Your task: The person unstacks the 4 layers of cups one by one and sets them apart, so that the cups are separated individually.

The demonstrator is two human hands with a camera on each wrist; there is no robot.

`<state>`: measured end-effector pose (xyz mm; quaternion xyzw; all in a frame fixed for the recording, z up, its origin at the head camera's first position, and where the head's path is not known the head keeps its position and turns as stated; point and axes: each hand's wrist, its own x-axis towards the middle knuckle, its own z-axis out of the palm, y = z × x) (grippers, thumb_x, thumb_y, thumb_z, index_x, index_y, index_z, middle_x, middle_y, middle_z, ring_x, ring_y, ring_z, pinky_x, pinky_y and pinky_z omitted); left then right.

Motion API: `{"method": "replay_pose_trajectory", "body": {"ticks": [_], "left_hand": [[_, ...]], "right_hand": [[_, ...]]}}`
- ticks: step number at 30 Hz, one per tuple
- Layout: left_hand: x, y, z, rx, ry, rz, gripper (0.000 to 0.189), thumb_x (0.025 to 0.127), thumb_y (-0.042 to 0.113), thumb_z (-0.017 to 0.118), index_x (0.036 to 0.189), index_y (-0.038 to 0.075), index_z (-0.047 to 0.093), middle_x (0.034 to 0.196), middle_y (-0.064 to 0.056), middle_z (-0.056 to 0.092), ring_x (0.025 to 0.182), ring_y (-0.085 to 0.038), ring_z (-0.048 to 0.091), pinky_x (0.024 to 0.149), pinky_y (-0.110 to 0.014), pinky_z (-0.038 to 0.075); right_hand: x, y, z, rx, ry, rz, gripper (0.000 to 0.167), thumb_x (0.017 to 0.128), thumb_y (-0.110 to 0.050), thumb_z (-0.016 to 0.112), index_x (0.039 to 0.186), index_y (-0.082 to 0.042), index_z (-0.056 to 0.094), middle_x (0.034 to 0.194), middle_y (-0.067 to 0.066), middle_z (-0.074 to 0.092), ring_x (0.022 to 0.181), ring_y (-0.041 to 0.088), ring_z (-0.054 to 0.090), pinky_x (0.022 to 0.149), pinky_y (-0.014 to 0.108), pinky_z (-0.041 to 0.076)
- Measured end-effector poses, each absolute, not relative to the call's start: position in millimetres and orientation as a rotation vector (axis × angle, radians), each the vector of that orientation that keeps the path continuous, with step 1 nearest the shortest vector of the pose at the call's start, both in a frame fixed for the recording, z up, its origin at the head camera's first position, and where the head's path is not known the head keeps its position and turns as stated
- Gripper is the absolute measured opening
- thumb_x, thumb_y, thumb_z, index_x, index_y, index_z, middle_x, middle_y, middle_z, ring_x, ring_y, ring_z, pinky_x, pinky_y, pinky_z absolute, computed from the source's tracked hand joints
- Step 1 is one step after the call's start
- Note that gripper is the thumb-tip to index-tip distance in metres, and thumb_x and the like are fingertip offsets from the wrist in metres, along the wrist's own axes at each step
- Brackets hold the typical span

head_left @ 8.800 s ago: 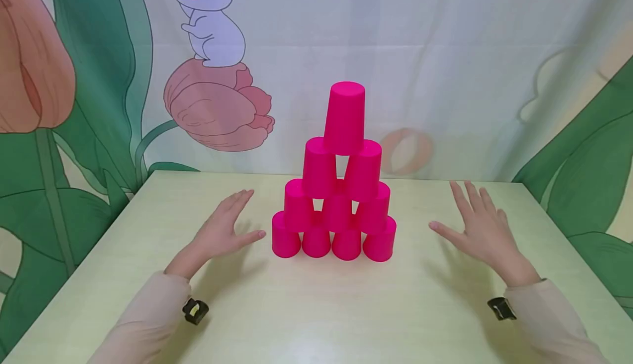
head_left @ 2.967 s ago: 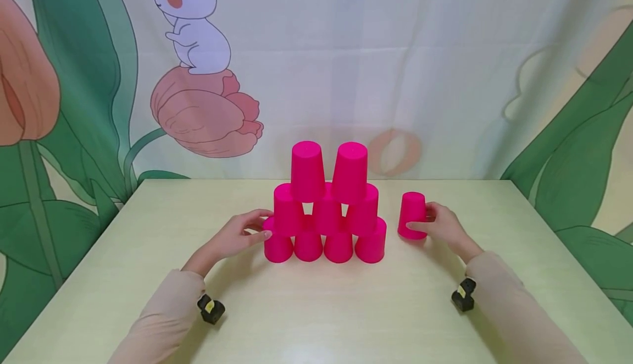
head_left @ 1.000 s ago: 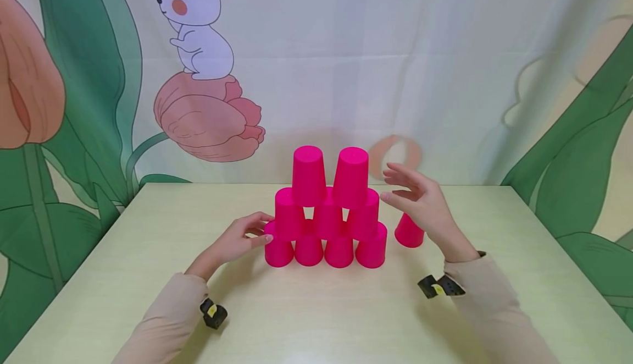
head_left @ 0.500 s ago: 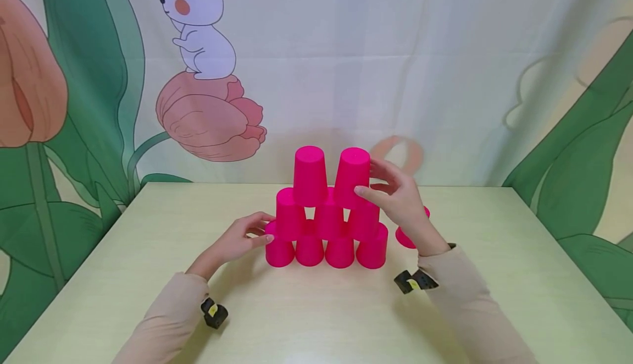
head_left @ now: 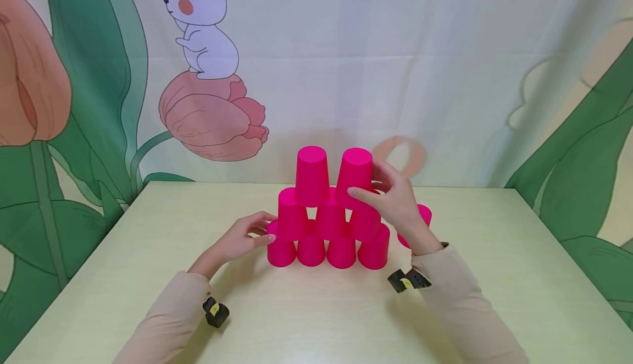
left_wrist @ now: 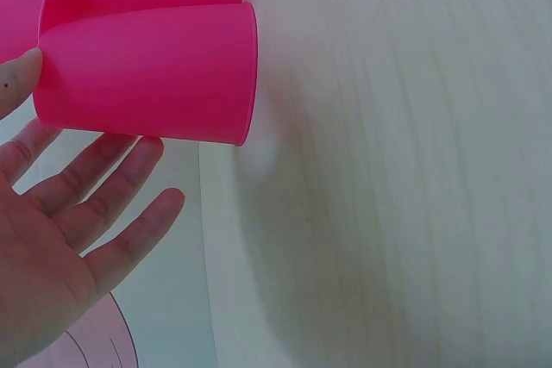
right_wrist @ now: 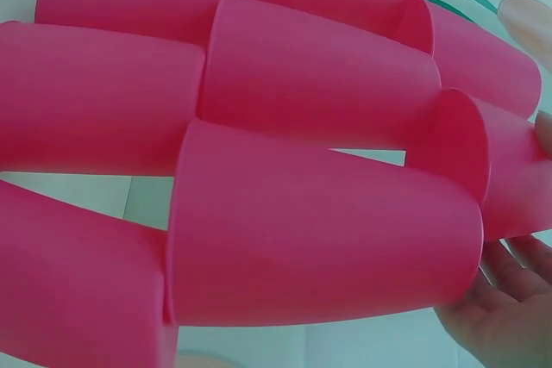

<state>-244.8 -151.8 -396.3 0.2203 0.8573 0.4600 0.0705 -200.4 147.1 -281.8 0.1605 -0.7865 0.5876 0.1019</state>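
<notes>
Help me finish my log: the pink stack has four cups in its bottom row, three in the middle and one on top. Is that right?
Not quite: the head view shows two on top, the left top cup and the right top cup. The bottom row and middle row are as you said.

Rises as a three-tier cup stack on the table before a curtain; has the left hand lower left, the right hand upper right, a lone cup farther right.
</notes>
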Motion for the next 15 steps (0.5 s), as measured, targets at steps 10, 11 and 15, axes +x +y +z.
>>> {"method": "replay_pose_trajectory", "body": {"ticks": [10, 11, 15], "left_hand": [[-245.1, -149.6, -397.3, 0.666, 2.584, 1.382, 0.037, 0.084, 0.015, 0.063, 0.119, 0.008, 0.053, 0.106, -0.008, 0.059, 0.096, -0.025, 0.056, 0.079, -0.036, 0.048], [-245.1, -149.7, -397.4, 0.666, 2.586, 1.382, 0.037, 0.084, 0.015, 0.064, 0.119, 0.008, 0.053, 0.106, -0.008, 0.059, 0.096, -0.025, 0.055, 0.079, -0.036, 0.048], [-245.0, -150.0, -397.4, 0.660, 2.588, 1.380, 0.037, 0.084, 0.015, 0.064, 0.119, 0.008, 0.053, 0.107, -0.009, 0.059, 0.097, -0.026, 0.055, 0.079, -0.036, 0.048]], "right_hand": [[-209.8, 163.5, -302.2, 0.459, -2.271, 1.712, 0.060, 0.078, -0.025, 0.072, 0.131, -0.015, 0.046, 0.115, 0.004, 0.056, 0.104, 0.020, 0.053, 0.086, 0.038, 0.045], [-208.0, 164.7, -301.0, 0.456, -2.264, 1.715, 0.060, 0.078, -0.024, 0.072, 0.130, -0.015, 0.046, 0.114, 0.004, 0.056, 0.104, 0.019, 0.053, 0.086, 0.038, 0.045], [-201.1, 170.8, -297.1, 0.450, -2.237, 1.709, 0.058, 0.078, -0.021, 0.072, 0.130, -0.014, 0.047, 0.113, 0.004, 0.057, 0.102, 0.019, 0.053, 0.087, 0.035, 0.045]]}}
